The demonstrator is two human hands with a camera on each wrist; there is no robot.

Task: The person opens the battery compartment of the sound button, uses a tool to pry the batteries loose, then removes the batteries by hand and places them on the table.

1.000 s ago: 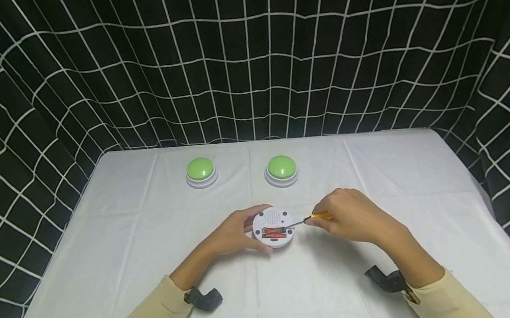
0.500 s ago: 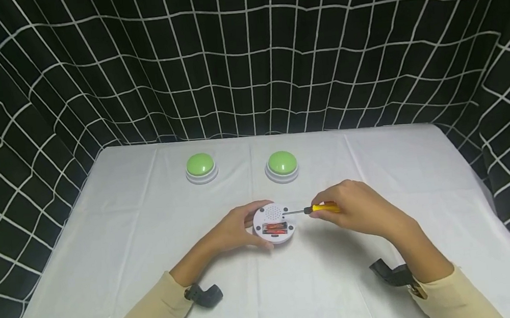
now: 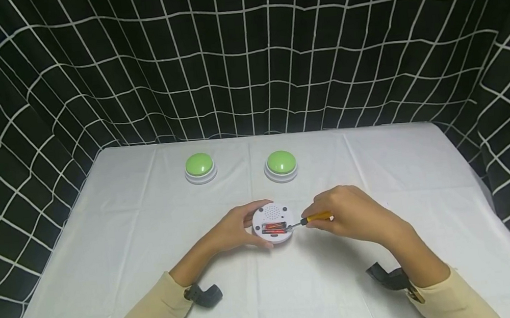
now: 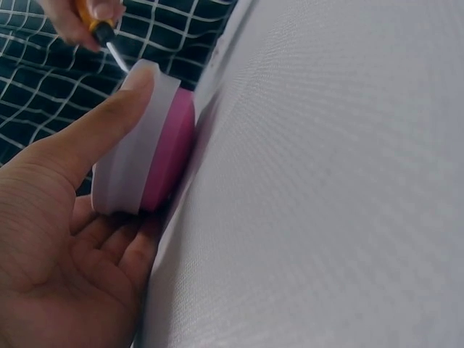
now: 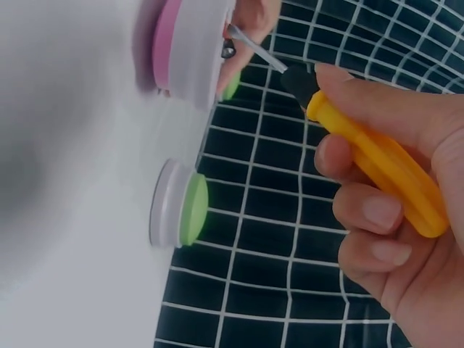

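Note:
A round white push button with a pink dome [image 4: 171,148] is turned bottom up. Its white underside [image 3: 271,212] has speaker holes, small dark feet and an uncovered battery compartment with red batteries [image 3: 273,228]. My left hand [image 3: 236,230] grips the button from the left, thumb on the near side, fingers round the far side. In my right hand [image 3: 352,213] is a screwdriver [image 3: 316,217] with a yellow handle, pinched between thumb and fingers. Its metal shaft [image 5: 259,51] points left, and the tip is at the right end of the batteries.
Two push buttons with green domes stand dome up farther back, one left [image 3: 199,166] and one behind the held button [image 3: 280,164]. A white cloth [image 3: 152,240] covers the table. Black netted curtain [image 3: 246,67] surrounds its back and sides.
The screwdriver tip went from the batteries' right end up to the speaker holes, then came back down toward me to the batteries' right end. My left hand keeps holding the button almost still.

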